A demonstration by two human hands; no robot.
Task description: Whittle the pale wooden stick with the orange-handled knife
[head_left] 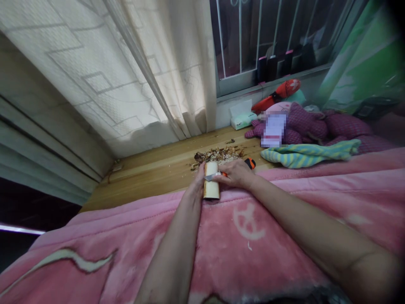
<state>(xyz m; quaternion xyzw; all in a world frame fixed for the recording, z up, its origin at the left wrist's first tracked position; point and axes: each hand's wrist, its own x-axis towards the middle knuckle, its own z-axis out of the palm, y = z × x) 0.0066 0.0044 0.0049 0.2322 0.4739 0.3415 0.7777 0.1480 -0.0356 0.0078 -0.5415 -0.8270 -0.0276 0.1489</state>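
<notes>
My left hand (200, 180) is closed along the left side of a pale, smooth piece of wood (211, 190) with brown edges. The wood stands lengthwise away from me, its near end over the edge of the pink blanket. In my right hand (237, 173) is a utility knife (250, 163) with an orange and black handle. Its blade lies across the upper face of the wood, pointing left. Most of the knife's grip is hidden by the fingers. Just beyond both hands, a heap of wood shavings (221, 154) covers part of the wooden board.
The wooden surface (139, 173) runs below a pale curtain (171, 63) and a barred window. To the right lie a tissue pack (243, 121), purple checked soft toys (303, 122) and a striped cloth (310, 153). A pink blanket (221, 253) spreads beneath my forearms.
</notes>
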